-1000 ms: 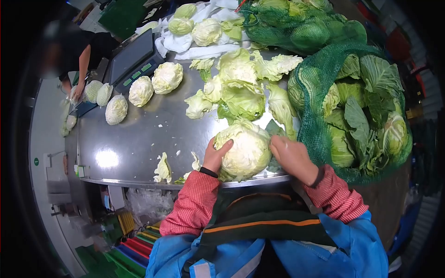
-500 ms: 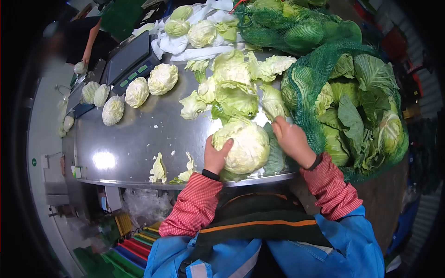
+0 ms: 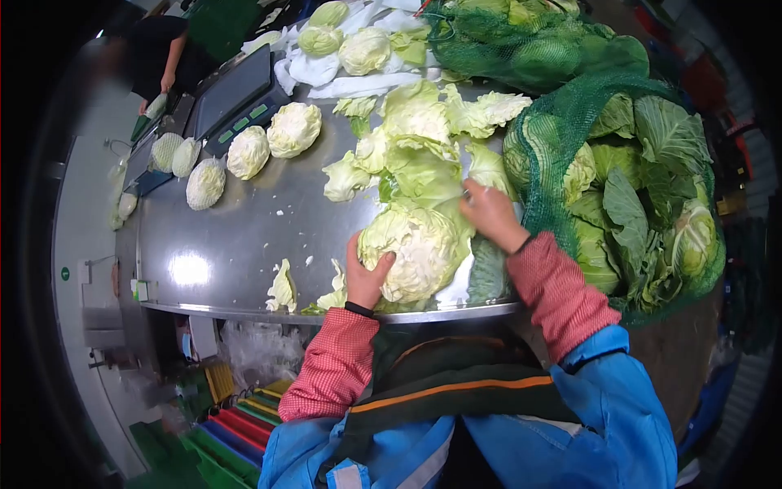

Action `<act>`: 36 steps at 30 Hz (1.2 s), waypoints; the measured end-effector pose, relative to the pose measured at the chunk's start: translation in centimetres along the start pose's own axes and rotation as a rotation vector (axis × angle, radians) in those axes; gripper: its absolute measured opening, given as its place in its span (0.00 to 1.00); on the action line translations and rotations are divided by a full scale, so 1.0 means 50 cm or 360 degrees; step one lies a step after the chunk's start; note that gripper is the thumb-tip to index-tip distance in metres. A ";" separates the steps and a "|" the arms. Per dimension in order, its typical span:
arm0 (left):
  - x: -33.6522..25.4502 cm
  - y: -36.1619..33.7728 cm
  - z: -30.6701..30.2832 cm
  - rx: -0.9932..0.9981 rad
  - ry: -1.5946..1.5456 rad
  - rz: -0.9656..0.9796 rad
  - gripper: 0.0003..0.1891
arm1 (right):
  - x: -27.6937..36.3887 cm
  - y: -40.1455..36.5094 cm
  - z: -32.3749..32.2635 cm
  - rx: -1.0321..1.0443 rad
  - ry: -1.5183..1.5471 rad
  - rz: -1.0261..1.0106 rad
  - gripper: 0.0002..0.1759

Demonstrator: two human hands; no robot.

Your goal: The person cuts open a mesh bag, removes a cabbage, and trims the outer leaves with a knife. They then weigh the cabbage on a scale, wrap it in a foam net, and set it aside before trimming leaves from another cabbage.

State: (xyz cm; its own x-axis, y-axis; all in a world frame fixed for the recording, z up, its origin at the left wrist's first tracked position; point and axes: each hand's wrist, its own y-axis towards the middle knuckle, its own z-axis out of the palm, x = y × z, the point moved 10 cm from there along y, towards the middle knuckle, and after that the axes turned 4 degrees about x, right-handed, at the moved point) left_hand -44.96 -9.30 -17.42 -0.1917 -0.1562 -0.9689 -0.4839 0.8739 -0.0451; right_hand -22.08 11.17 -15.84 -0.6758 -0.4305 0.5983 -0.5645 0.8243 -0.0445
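Observation:
A pale cabbage (image 3: 415, 261) sits near the front edge of the steel table. My left hand (image 3: 366, 273) grips its left side, thumb on top, fingers partly hidden. Closed at the cabbage's upper right, my right hand (image 3: 491, 213) pinches an outer cabbage leaf (image 3: 456, 222) that peels away from the head. Beyond them lies a heap of loose leaves (image 3: 415, 151). A darker green leaf (image 3: 489, 273) rests under and to the right of the cabbage.
An open green net sack (image 3: 627, 196) of cabbages stands at right, another net sack (image 3: 538, 57) behind it. Trimmed cabbages (image 3: 294, 129), some in white foam nets, line the left beside a scale (image 3: 236, 98). A person (image 3: 167, 61) stands at far left.
My right hand has moved up and left onto the cabbage's upper right, where a leaf now lifts away. The cabbage has turned slightly under my left hand. The other person's hand has shifted.

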 end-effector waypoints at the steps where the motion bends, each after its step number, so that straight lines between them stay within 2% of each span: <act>1: 0.003 -0.004 -0.004 -0.0029 -0.0047 0.0004 0.34 | -0.027 0.010 -0.010 -0.0086 -0.0130 0.0114 0.19; 4: 0.078 -0.059 0.001 -0.0287 -0.0883 -0.0609 0.32 | -0.011 -0.006 -0.039 -0.0142 -0.0228 0.0132 0.17; 5: 0.070 -0.071 0.008 -0.0339 -0.1020 -0.0633 0.35 | 0.040 -0.030 -0.069 -0.0325 -0.0254 0.0017 0.14; 8: 0.095 -0.062 -0.008 -0.0400 -0.0610 -0.0696 0.41 | 0.141 -0.096 -0.054 -0.0008 -0.0224 -0.0166 0.12; 9: 0.063 -0.045 -0.006 -0.0303 -0.0281 -0.0685 0.48 | 0.142 -0.119 -0.039 0.0043 -0.0228 -0.0190 0.12; 11: -0.015 -0.025 0.024 -0.0173 -0.0141 -0.0497 0.48 | 0.131 -0.162 -0.013 0.0135 -0.0239 -0.0232 0.10; 13: -0.046 -0.011 0.049 -0.0039 -0.0080 -0.0340 0.48 | 0.143 -0.193 -0.051 -0.0018 -0.0293 -0.0269 0.08; 15: -0.038 -0.015 0.060 0.0001 -0.0156 -0.0488 0.44 | 0.177 -0.232 -0.093 -0.0153 -0.0398 -0.0355 0.07; 16: -0.035 -0.013 0.065 0.0016 -0.0194 -0.0556 0.42 | 0.178 -0.251 -0.083 -0.0116 -0.0473 -0.0357 0.06; 18: -0.036 0.001 0.063 -0.0015 -0.0082 -0.0577 0.39 | 0.174 -0.287 -0.063 -0.0056 -0.0621 -0.0347 0.06; 22: -0.019 0.012 0.055 -0.0074 0.0214 -0.0500 0.39 | 0.150 -0.259 -0.079 -0.0308 -0.0670 -0.0272 0.05; 25: -0.017 0.015 0.069 -0.0171 0.0336 -0.0393 0.35 | 0.131 -0.231 -0.045 -0.0353 -0.0604 -0.0186 0.04; 28: -0.019 0.024 0.075 -0.0106 0.0270 -0.0492 0.39 | 0.123 -0.218 -0.048 -0.0271 -0.0533 -0.0130 0.05; 31: -0.087 0.010 0.086 -0.0181 0.0432 -0.0149 0.37 | 0.074 -0.185 -0.041 -0.0084 -0.0199 0.0130 0.10; 34: -0.047 0.026 0.070 -0.0113 0.0014 -0.0434 0.37 | 0.069 -0.180 -0.039 -0.0055 0.0501 -0.0112 0.15; 36: -0.056 0.032 0.060 -0.0093 0.0092 -0.0408 0.37 | 0.064 -0.187 -0.052 0.0051 0.0338 -0.0018 0.15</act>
State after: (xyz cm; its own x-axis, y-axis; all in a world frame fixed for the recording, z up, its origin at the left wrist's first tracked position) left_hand -42.62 -6.06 -15.51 -0.1039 -0.3966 -0.9121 -0.5709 0.7747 -0.2718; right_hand -17.70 3.05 -11.43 -0.5565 -0.3495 0.7538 -0.5884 0.8063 -0.0606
